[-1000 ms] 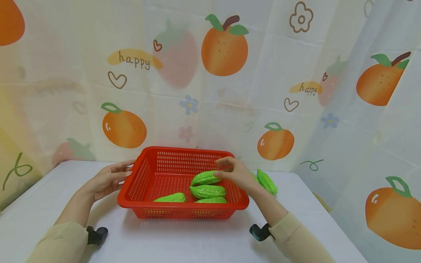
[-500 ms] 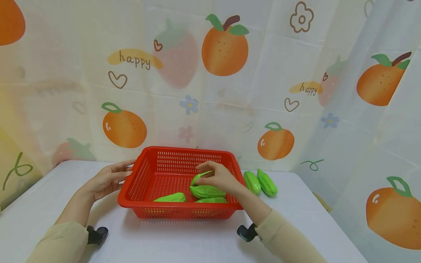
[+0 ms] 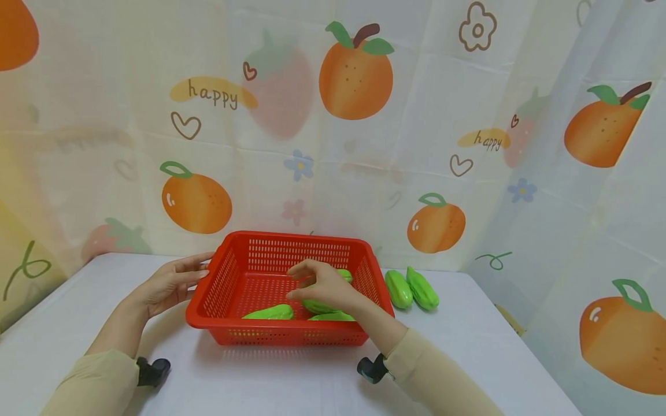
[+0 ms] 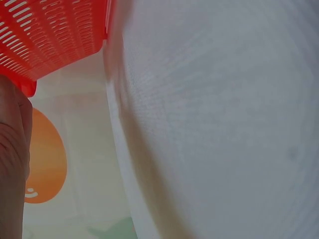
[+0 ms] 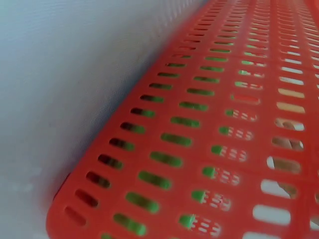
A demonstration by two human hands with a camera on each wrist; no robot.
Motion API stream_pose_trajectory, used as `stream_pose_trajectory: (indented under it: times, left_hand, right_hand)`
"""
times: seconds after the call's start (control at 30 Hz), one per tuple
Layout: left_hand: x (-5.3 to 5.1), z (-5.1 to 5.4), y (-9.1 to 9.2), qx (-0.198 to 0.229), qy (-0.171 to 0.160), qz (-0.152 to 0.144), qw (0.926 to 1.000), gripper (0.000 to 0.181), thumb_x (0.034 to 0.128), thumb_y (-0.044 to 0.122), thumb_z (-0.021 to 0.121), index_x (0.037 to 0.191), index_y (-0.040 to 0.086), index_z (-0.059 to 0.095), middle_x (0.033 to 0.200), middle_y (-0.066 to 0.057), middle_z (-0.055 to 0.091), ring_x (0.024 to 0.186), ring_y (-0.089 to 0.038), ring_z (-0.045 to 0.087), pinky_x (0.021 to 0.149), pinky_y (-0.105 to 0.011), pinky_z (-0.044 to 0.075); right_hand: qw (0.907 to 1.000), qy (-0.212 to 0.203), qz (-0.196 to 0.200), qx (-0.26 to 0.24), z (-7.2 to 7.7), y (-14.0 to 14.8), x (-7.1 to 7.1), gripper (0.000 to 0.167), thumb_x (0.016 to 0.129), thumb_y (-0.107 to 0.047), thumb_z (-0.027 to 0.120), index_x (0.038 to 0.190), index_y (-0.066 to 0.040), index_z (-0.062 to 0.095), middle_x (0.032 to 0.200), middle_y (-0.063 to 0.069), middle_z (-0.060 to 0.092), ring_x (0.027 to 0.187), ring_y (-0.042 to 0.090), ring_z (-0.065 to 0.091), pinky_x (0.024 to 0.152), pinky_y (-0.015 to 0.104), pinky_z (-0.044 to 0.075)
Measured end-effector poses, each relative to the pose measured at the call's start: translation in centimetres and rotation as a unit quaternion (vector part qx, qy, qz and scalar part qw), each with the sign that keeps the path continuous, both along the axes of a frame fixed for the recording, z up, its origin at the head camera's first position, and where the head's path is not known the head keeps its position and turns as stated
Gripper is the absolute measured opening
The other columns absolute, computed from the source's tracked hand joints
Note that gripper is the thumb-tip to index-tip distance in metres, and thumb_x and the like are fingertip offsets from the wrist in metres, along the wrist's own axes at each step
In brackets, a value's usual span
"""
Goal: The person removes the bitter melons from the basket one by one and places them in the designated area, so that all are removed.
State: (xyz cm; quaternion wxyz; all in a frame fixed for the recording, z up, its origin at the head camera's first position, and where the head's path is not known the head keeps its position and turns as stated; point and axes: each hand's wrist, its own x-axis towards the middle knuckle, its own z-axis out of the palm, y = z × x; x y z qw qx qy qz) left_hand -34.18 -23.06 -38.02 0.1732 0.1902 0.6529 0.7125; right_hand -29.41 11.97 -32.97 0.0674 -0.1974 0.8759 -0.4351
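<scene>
Pale cloth (image 3: 354,156) hangs across the back of my setup, printed with cartoon oranges (image 3: 356,78) and the word "happy" (image 3: 212,93), and a white surface (image 3: 260,384) runs beneath both my arms.

So, my left grip (image 3: 169,285) has hold of the left side of a red basket (image 3: 291,324), with the fingers up at its rim. On my left wrist view you only catch part of that hand, right against the rim.

My right grip (image 3: 325,286) is over the inside of the basket, thumb and fingers apart and bent a bit, and as far as I can see it's not holding anything. Right under and behind it are green ridged gourds: one pokes out past the knuckles (image 3: 344,274), another sits just below (image 3: 316,307), and a third is nearer me by the front wall (image 3: 333,316). Can't tell if my hand touches any of them. One more gourd (image 3: 273,312) lies in the basket to the left of that grip, also near the front.

Outside the basket, off to the right of my right grip, two more gourds (image 3: 399,289) lie side by side on the surface. Beige sleeves (image 3: 447,375) on both arms, with a small black gadget (image 3: 372,368) at each wrist.
</scene>
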Motion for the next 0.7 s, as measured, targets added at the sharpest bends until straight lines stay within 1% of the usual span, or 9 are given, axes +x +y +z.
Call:
stream_pose_trajectory:
  times: [0.03,0.17,0.33,0.4,0.53,0.7]
  left_hand:
    - [0.0,0.0,0.0,-0.001,0.000,-0.002,1.0000,0.046,0.1023,0.011,0.049,0.146,0.021,0.045,0.118,0.015,0.068,0.103,-0.006,0.069,0.087,-0.029,0.060]
    - [0.0,0.0,0.1,-0.010,-0.001,0.005,0.9999,0.049,0.1021,0.012,0.050,0.150,0.018,0.039,0.117,0.017,0.068,0.103,-0.005,0.069,0.088,-0.029,0.059]
    - [-0.1,0.0,0.1,-0.019,-0.003,0.014,0.9997,0.055,0.1021,0.014,0.050,0.154,0.014,0.032,0.117,0.017,0.068,0.103,-0.005,0.069,0.088,-0.029,0.059]
    - [-0.1,0.0,0.1,-0.020,-0.003,0.013,0.9997,0.056,0.1022,0.014,0.050,0.154,0.014,0.031,0.117,0.016,0.068,0.103,-0.006,0.069,0.088,-0.029,0.059]
    - [-0.2,-0.1,0.1,-0.018,-0.002,0.010,0.9998,0.054,0.1023,0.013,0.050,0.153,0.014,0.033,0.118,0.016,0.068,0.102,-0.006,0.070,0.087,-0.029,0.060]
    - [-0.1,-0.1,0.0,-0.015,-0.001,0.010,0.9998,0.053,0.1021,0.013,0.050,0.152,0.014,0.035,0.118,0.017,0.069,0.103,-0.006,0.070,0.087,-0.029,0.059]
  right_hand:
    - [1.0000,-0.001,0.000,0.001,-0.1,-0.2,0.0,0.040,0.083,-0.030,0.079,0.120,-0.022,0.065,0.122,0.001,0.068,0.105,0.017,0.067,0.090,0.036,0.057]
    - [0.9999,-0.007,0.006,0.005,-0.1,-0.8,-0.3,0.040,0.083,-0.028,0.079,0.120,-0.022,0.065,0.122,0.001,0.067,0.103,0.016,0.067,0.090,0.035,0.056]
    - [0.9993,-0.013,0.023,0.026,-0.4,-1.3,-0.5,0.040,0.084,-0.024,0.079,0.120,-0.020,0.064,0.126,0.008,0.066,0.103,0.017,0.066,0.090,0.035,0.055]
    - [0.9987,-0.016,0.028,0.039,-0.5,-1.5,-0.5,0.041,0.083,-0.023,0.079,0.122,-0.017,0.064,0.128,0.011,0.065,0.105,0.019,0.065,0.090,0.036,0.055]
    - [0.9972,-0.018,0.034,0.065,-0.9,-1.6,-0.6,0.045,0.083,-0.023,0.079,0.124,-0.013,0.063,0.128,0.011,0.065,0.109,0.022,0.064,0.089,0.035,0.055]
    - [0.9947,-0.021,0.054,0.085,-1.3,-1.6,-0.5,0.048,0.083,-0.020,0.079,0.126,-0.010,0.061,0.126,0.010,0.065,0.111,0.022,0.064,0.088,0.029,0.055]
